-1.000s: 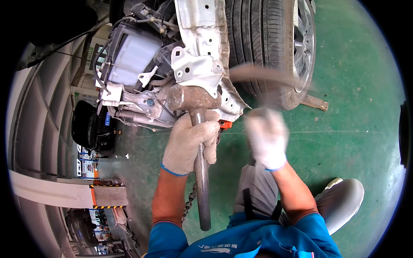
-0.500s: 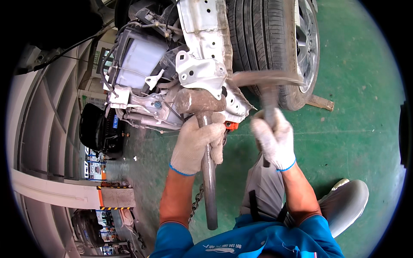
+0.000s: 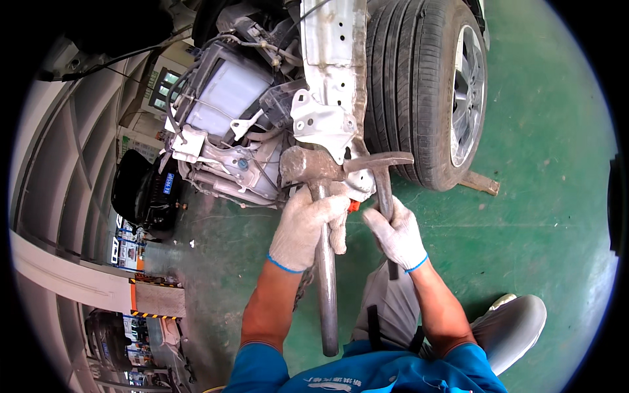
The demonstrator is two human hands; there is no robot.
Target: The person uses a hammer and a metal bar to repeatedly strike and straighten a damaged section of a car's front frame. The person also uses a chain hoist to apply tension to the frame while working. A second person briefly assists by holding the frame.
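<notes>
My left hand (image 3: pixel 303 226), in a white knit glove, grips a heavy sledgehammer (image 3: pixel 327 288) just below its rusty head. The sledgehammer's head lies against the lower part of the white metal body rail (image 3: pixel 333 59), under a bracket (image 3: pixel 321 123) with holes. My right hand (image 3: pixel 397 236), gloved alike, is closed round the handle of a smaller hammer (image 3: pixel 382 187). That hammer's flat, narrow head spans sideways, its left end meeting or overlapping the sledgehammer's head. Something orange (image 3: pixel 354 206) shows partly behind my left fingers.
Right of the rail stands a tyre on a silver wheel (image 3: pixel 419 92), with a wooden block (image 3: pixel 480 183) by it. Bared engine-bay parts and a whitish box (image 3: pixel 226 92) lie left. A chain (image 3: pixel 303 288) hangs behind my left forearm. A dark car (image 3: pixel 145 190) stands farther left.
The smaller hammer, blurred and farther right before, has swung left and down to the sledgehammer's head. My left hand keeps its hold. The whole view has shifted slightly.
</notes>
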